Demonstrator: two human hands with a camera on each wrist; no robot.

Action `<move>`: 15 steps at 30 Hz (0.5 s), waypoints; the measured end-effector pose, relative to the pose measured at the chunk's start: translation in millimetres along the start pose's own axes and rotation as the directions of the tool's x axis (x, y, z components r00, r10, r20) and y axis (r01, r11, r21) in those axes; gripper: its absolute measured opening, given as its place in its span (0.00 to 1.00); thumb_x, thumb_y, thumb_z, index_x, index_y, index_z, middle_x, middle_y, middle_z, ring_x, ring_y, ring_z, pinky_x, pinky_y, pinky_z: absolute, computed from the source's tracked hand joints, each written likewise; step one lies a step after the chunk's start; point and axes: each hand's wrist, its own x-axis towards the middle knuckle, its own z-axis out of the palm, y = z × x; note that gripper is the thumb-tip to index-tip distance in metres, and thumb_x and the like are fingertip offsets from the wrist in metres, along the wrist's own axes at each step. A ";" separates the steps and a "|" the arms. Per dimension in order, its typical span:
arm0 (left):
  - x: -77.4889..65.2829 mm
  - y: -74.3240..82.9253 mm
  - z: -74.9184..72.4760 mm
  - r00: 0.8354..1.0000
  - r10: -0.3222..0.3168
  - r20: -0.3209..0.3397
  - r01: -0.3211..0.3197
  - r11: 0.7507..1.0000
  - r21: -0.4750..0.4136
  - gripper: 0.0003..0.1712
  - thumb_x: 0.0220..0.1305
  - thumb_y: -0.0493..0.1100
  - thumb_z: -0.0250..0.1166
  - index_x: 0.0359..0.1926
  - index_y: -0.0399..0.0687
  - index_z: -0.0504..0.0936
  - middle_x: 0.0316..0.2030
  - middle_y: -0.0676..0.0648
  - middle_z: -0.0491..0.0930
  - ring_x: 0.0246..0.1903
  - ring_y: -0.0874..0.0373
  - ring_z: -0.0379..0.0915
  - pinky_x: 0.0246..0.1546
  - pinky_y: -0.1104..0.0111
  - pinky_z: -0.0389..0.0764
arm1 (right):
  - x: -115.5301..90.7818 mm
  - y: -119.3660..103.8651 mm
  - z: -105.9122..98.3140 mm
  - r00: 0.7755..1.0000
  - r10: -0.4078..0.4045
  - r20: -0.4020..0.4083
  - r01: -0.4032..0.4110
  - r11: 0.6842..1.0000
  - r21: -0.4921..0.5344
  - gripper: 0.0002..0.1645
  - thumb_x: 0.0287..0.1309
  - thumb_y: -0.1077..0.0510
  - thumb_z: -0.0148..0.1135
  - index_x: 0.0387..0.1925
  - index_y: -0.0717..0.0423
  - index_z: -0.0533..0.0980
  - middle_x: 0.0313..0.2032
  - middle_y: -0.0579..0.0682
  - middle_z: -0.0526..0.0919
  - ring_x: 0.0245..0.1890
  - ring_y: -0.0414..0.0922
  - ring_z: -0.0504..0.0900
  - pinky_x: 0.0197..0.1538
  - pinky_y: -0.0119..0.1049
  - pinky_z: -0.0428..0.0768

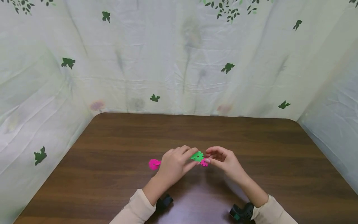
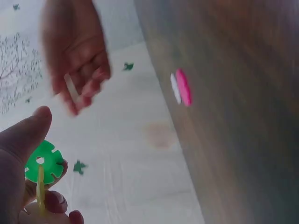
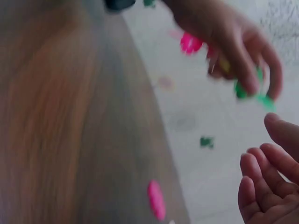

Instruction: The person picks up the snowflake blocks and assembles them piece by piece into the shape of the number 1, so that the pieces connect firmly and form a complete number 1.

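- Green notched disc (image 1: 199,156): held in the closed grip of the left hand (image 1: 174,163), with a yellow piece (image 2: 41,186) edge-on against it.
- Right of the green notched disc: the right hand (image 1: 230,164), grip parted, fingers loosely bent around nothing visible.
- Left of it, past the left hand: a pink disc (image 1: 154,164).
- Beneath it: the wood-grain bench (image 1: 112,140), where a pink piece (image 2: 184,87) and a white piece (image 2: 175,88) show edge-on.
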 end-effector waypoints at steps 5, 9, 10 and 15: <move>2.0 -11.6 -6.1 0.996 -0.078 -0.032 0.078 0.997 -0.012 0.24 0.38 0.53 0.74 0.39 0.52 0.79 0.29 0.54 0.75 0.22 0.63 0.72 0.16 0.75 0.64 | 1.2 -0.7 -3.5 0.997 0.069 -0.024 -0.072 0.978 -0.194 0.20 0.46 0.69 0.65 0.44 0.67 0.73 0.37 0.58 0.78 0.34 0.51 0.76 0.37 0.38 0.76; 3.1 -18.5 -10.3 0.992 -0.118 -0.050 0.117 0.993 -0.013 0.25 0.38 0.52 0.74 0.39 0.51 0.79 0.29 0.55 0.76 0.21 0.64 0.71 0.16 0.75 0.64 | 2.0 33.4 -7.1 0.999 0.049 0.011 -0.042 0.937 -0.346 0.22 0.46 0.62 0.68 0.46 0.61 0.75 0.36 0.52 0.77 0.33 0.46 0.76 0.34 0.34 0.74; 3.2 -19.8 -11.0 0.991 -0.124 -0.054 0.124 0.992 -0.012 0.24 0.38 0.52 0.74 0.39 0.51 0.79 0.29 0.55 0.76 0.21 0.63 0.72 0.16 0.75 0.66 | 2.2 42.6 -7.9 0.999 0.035 0.030 -0.021 0.930 -0.366 0.23 0.46 0.60 0.68 0.47 0.60 0.75 0.36 0.51 0.77 0.33 0.45 0.75 0.34 0.34 0.74; 2.3 -22.0 -12.4 0.987 -0.153 -0.041 0.152 0.988 -0.033 0.22 0.41 0.49 0.74 0.39 0.50 0.79 0.30 0.56 0.77 0.23 0.62 0.71 0.18 0.73 0.71 | -0.4 62.6 -8.0 0.994 0.016 0.109 0.036 0.887 -0.461 0.25 0.49 0.56 0.66 0.50 0.57 0.75 0.36 0.46 0.73 0.34 0.40 0.72 0.36 0.33 0.72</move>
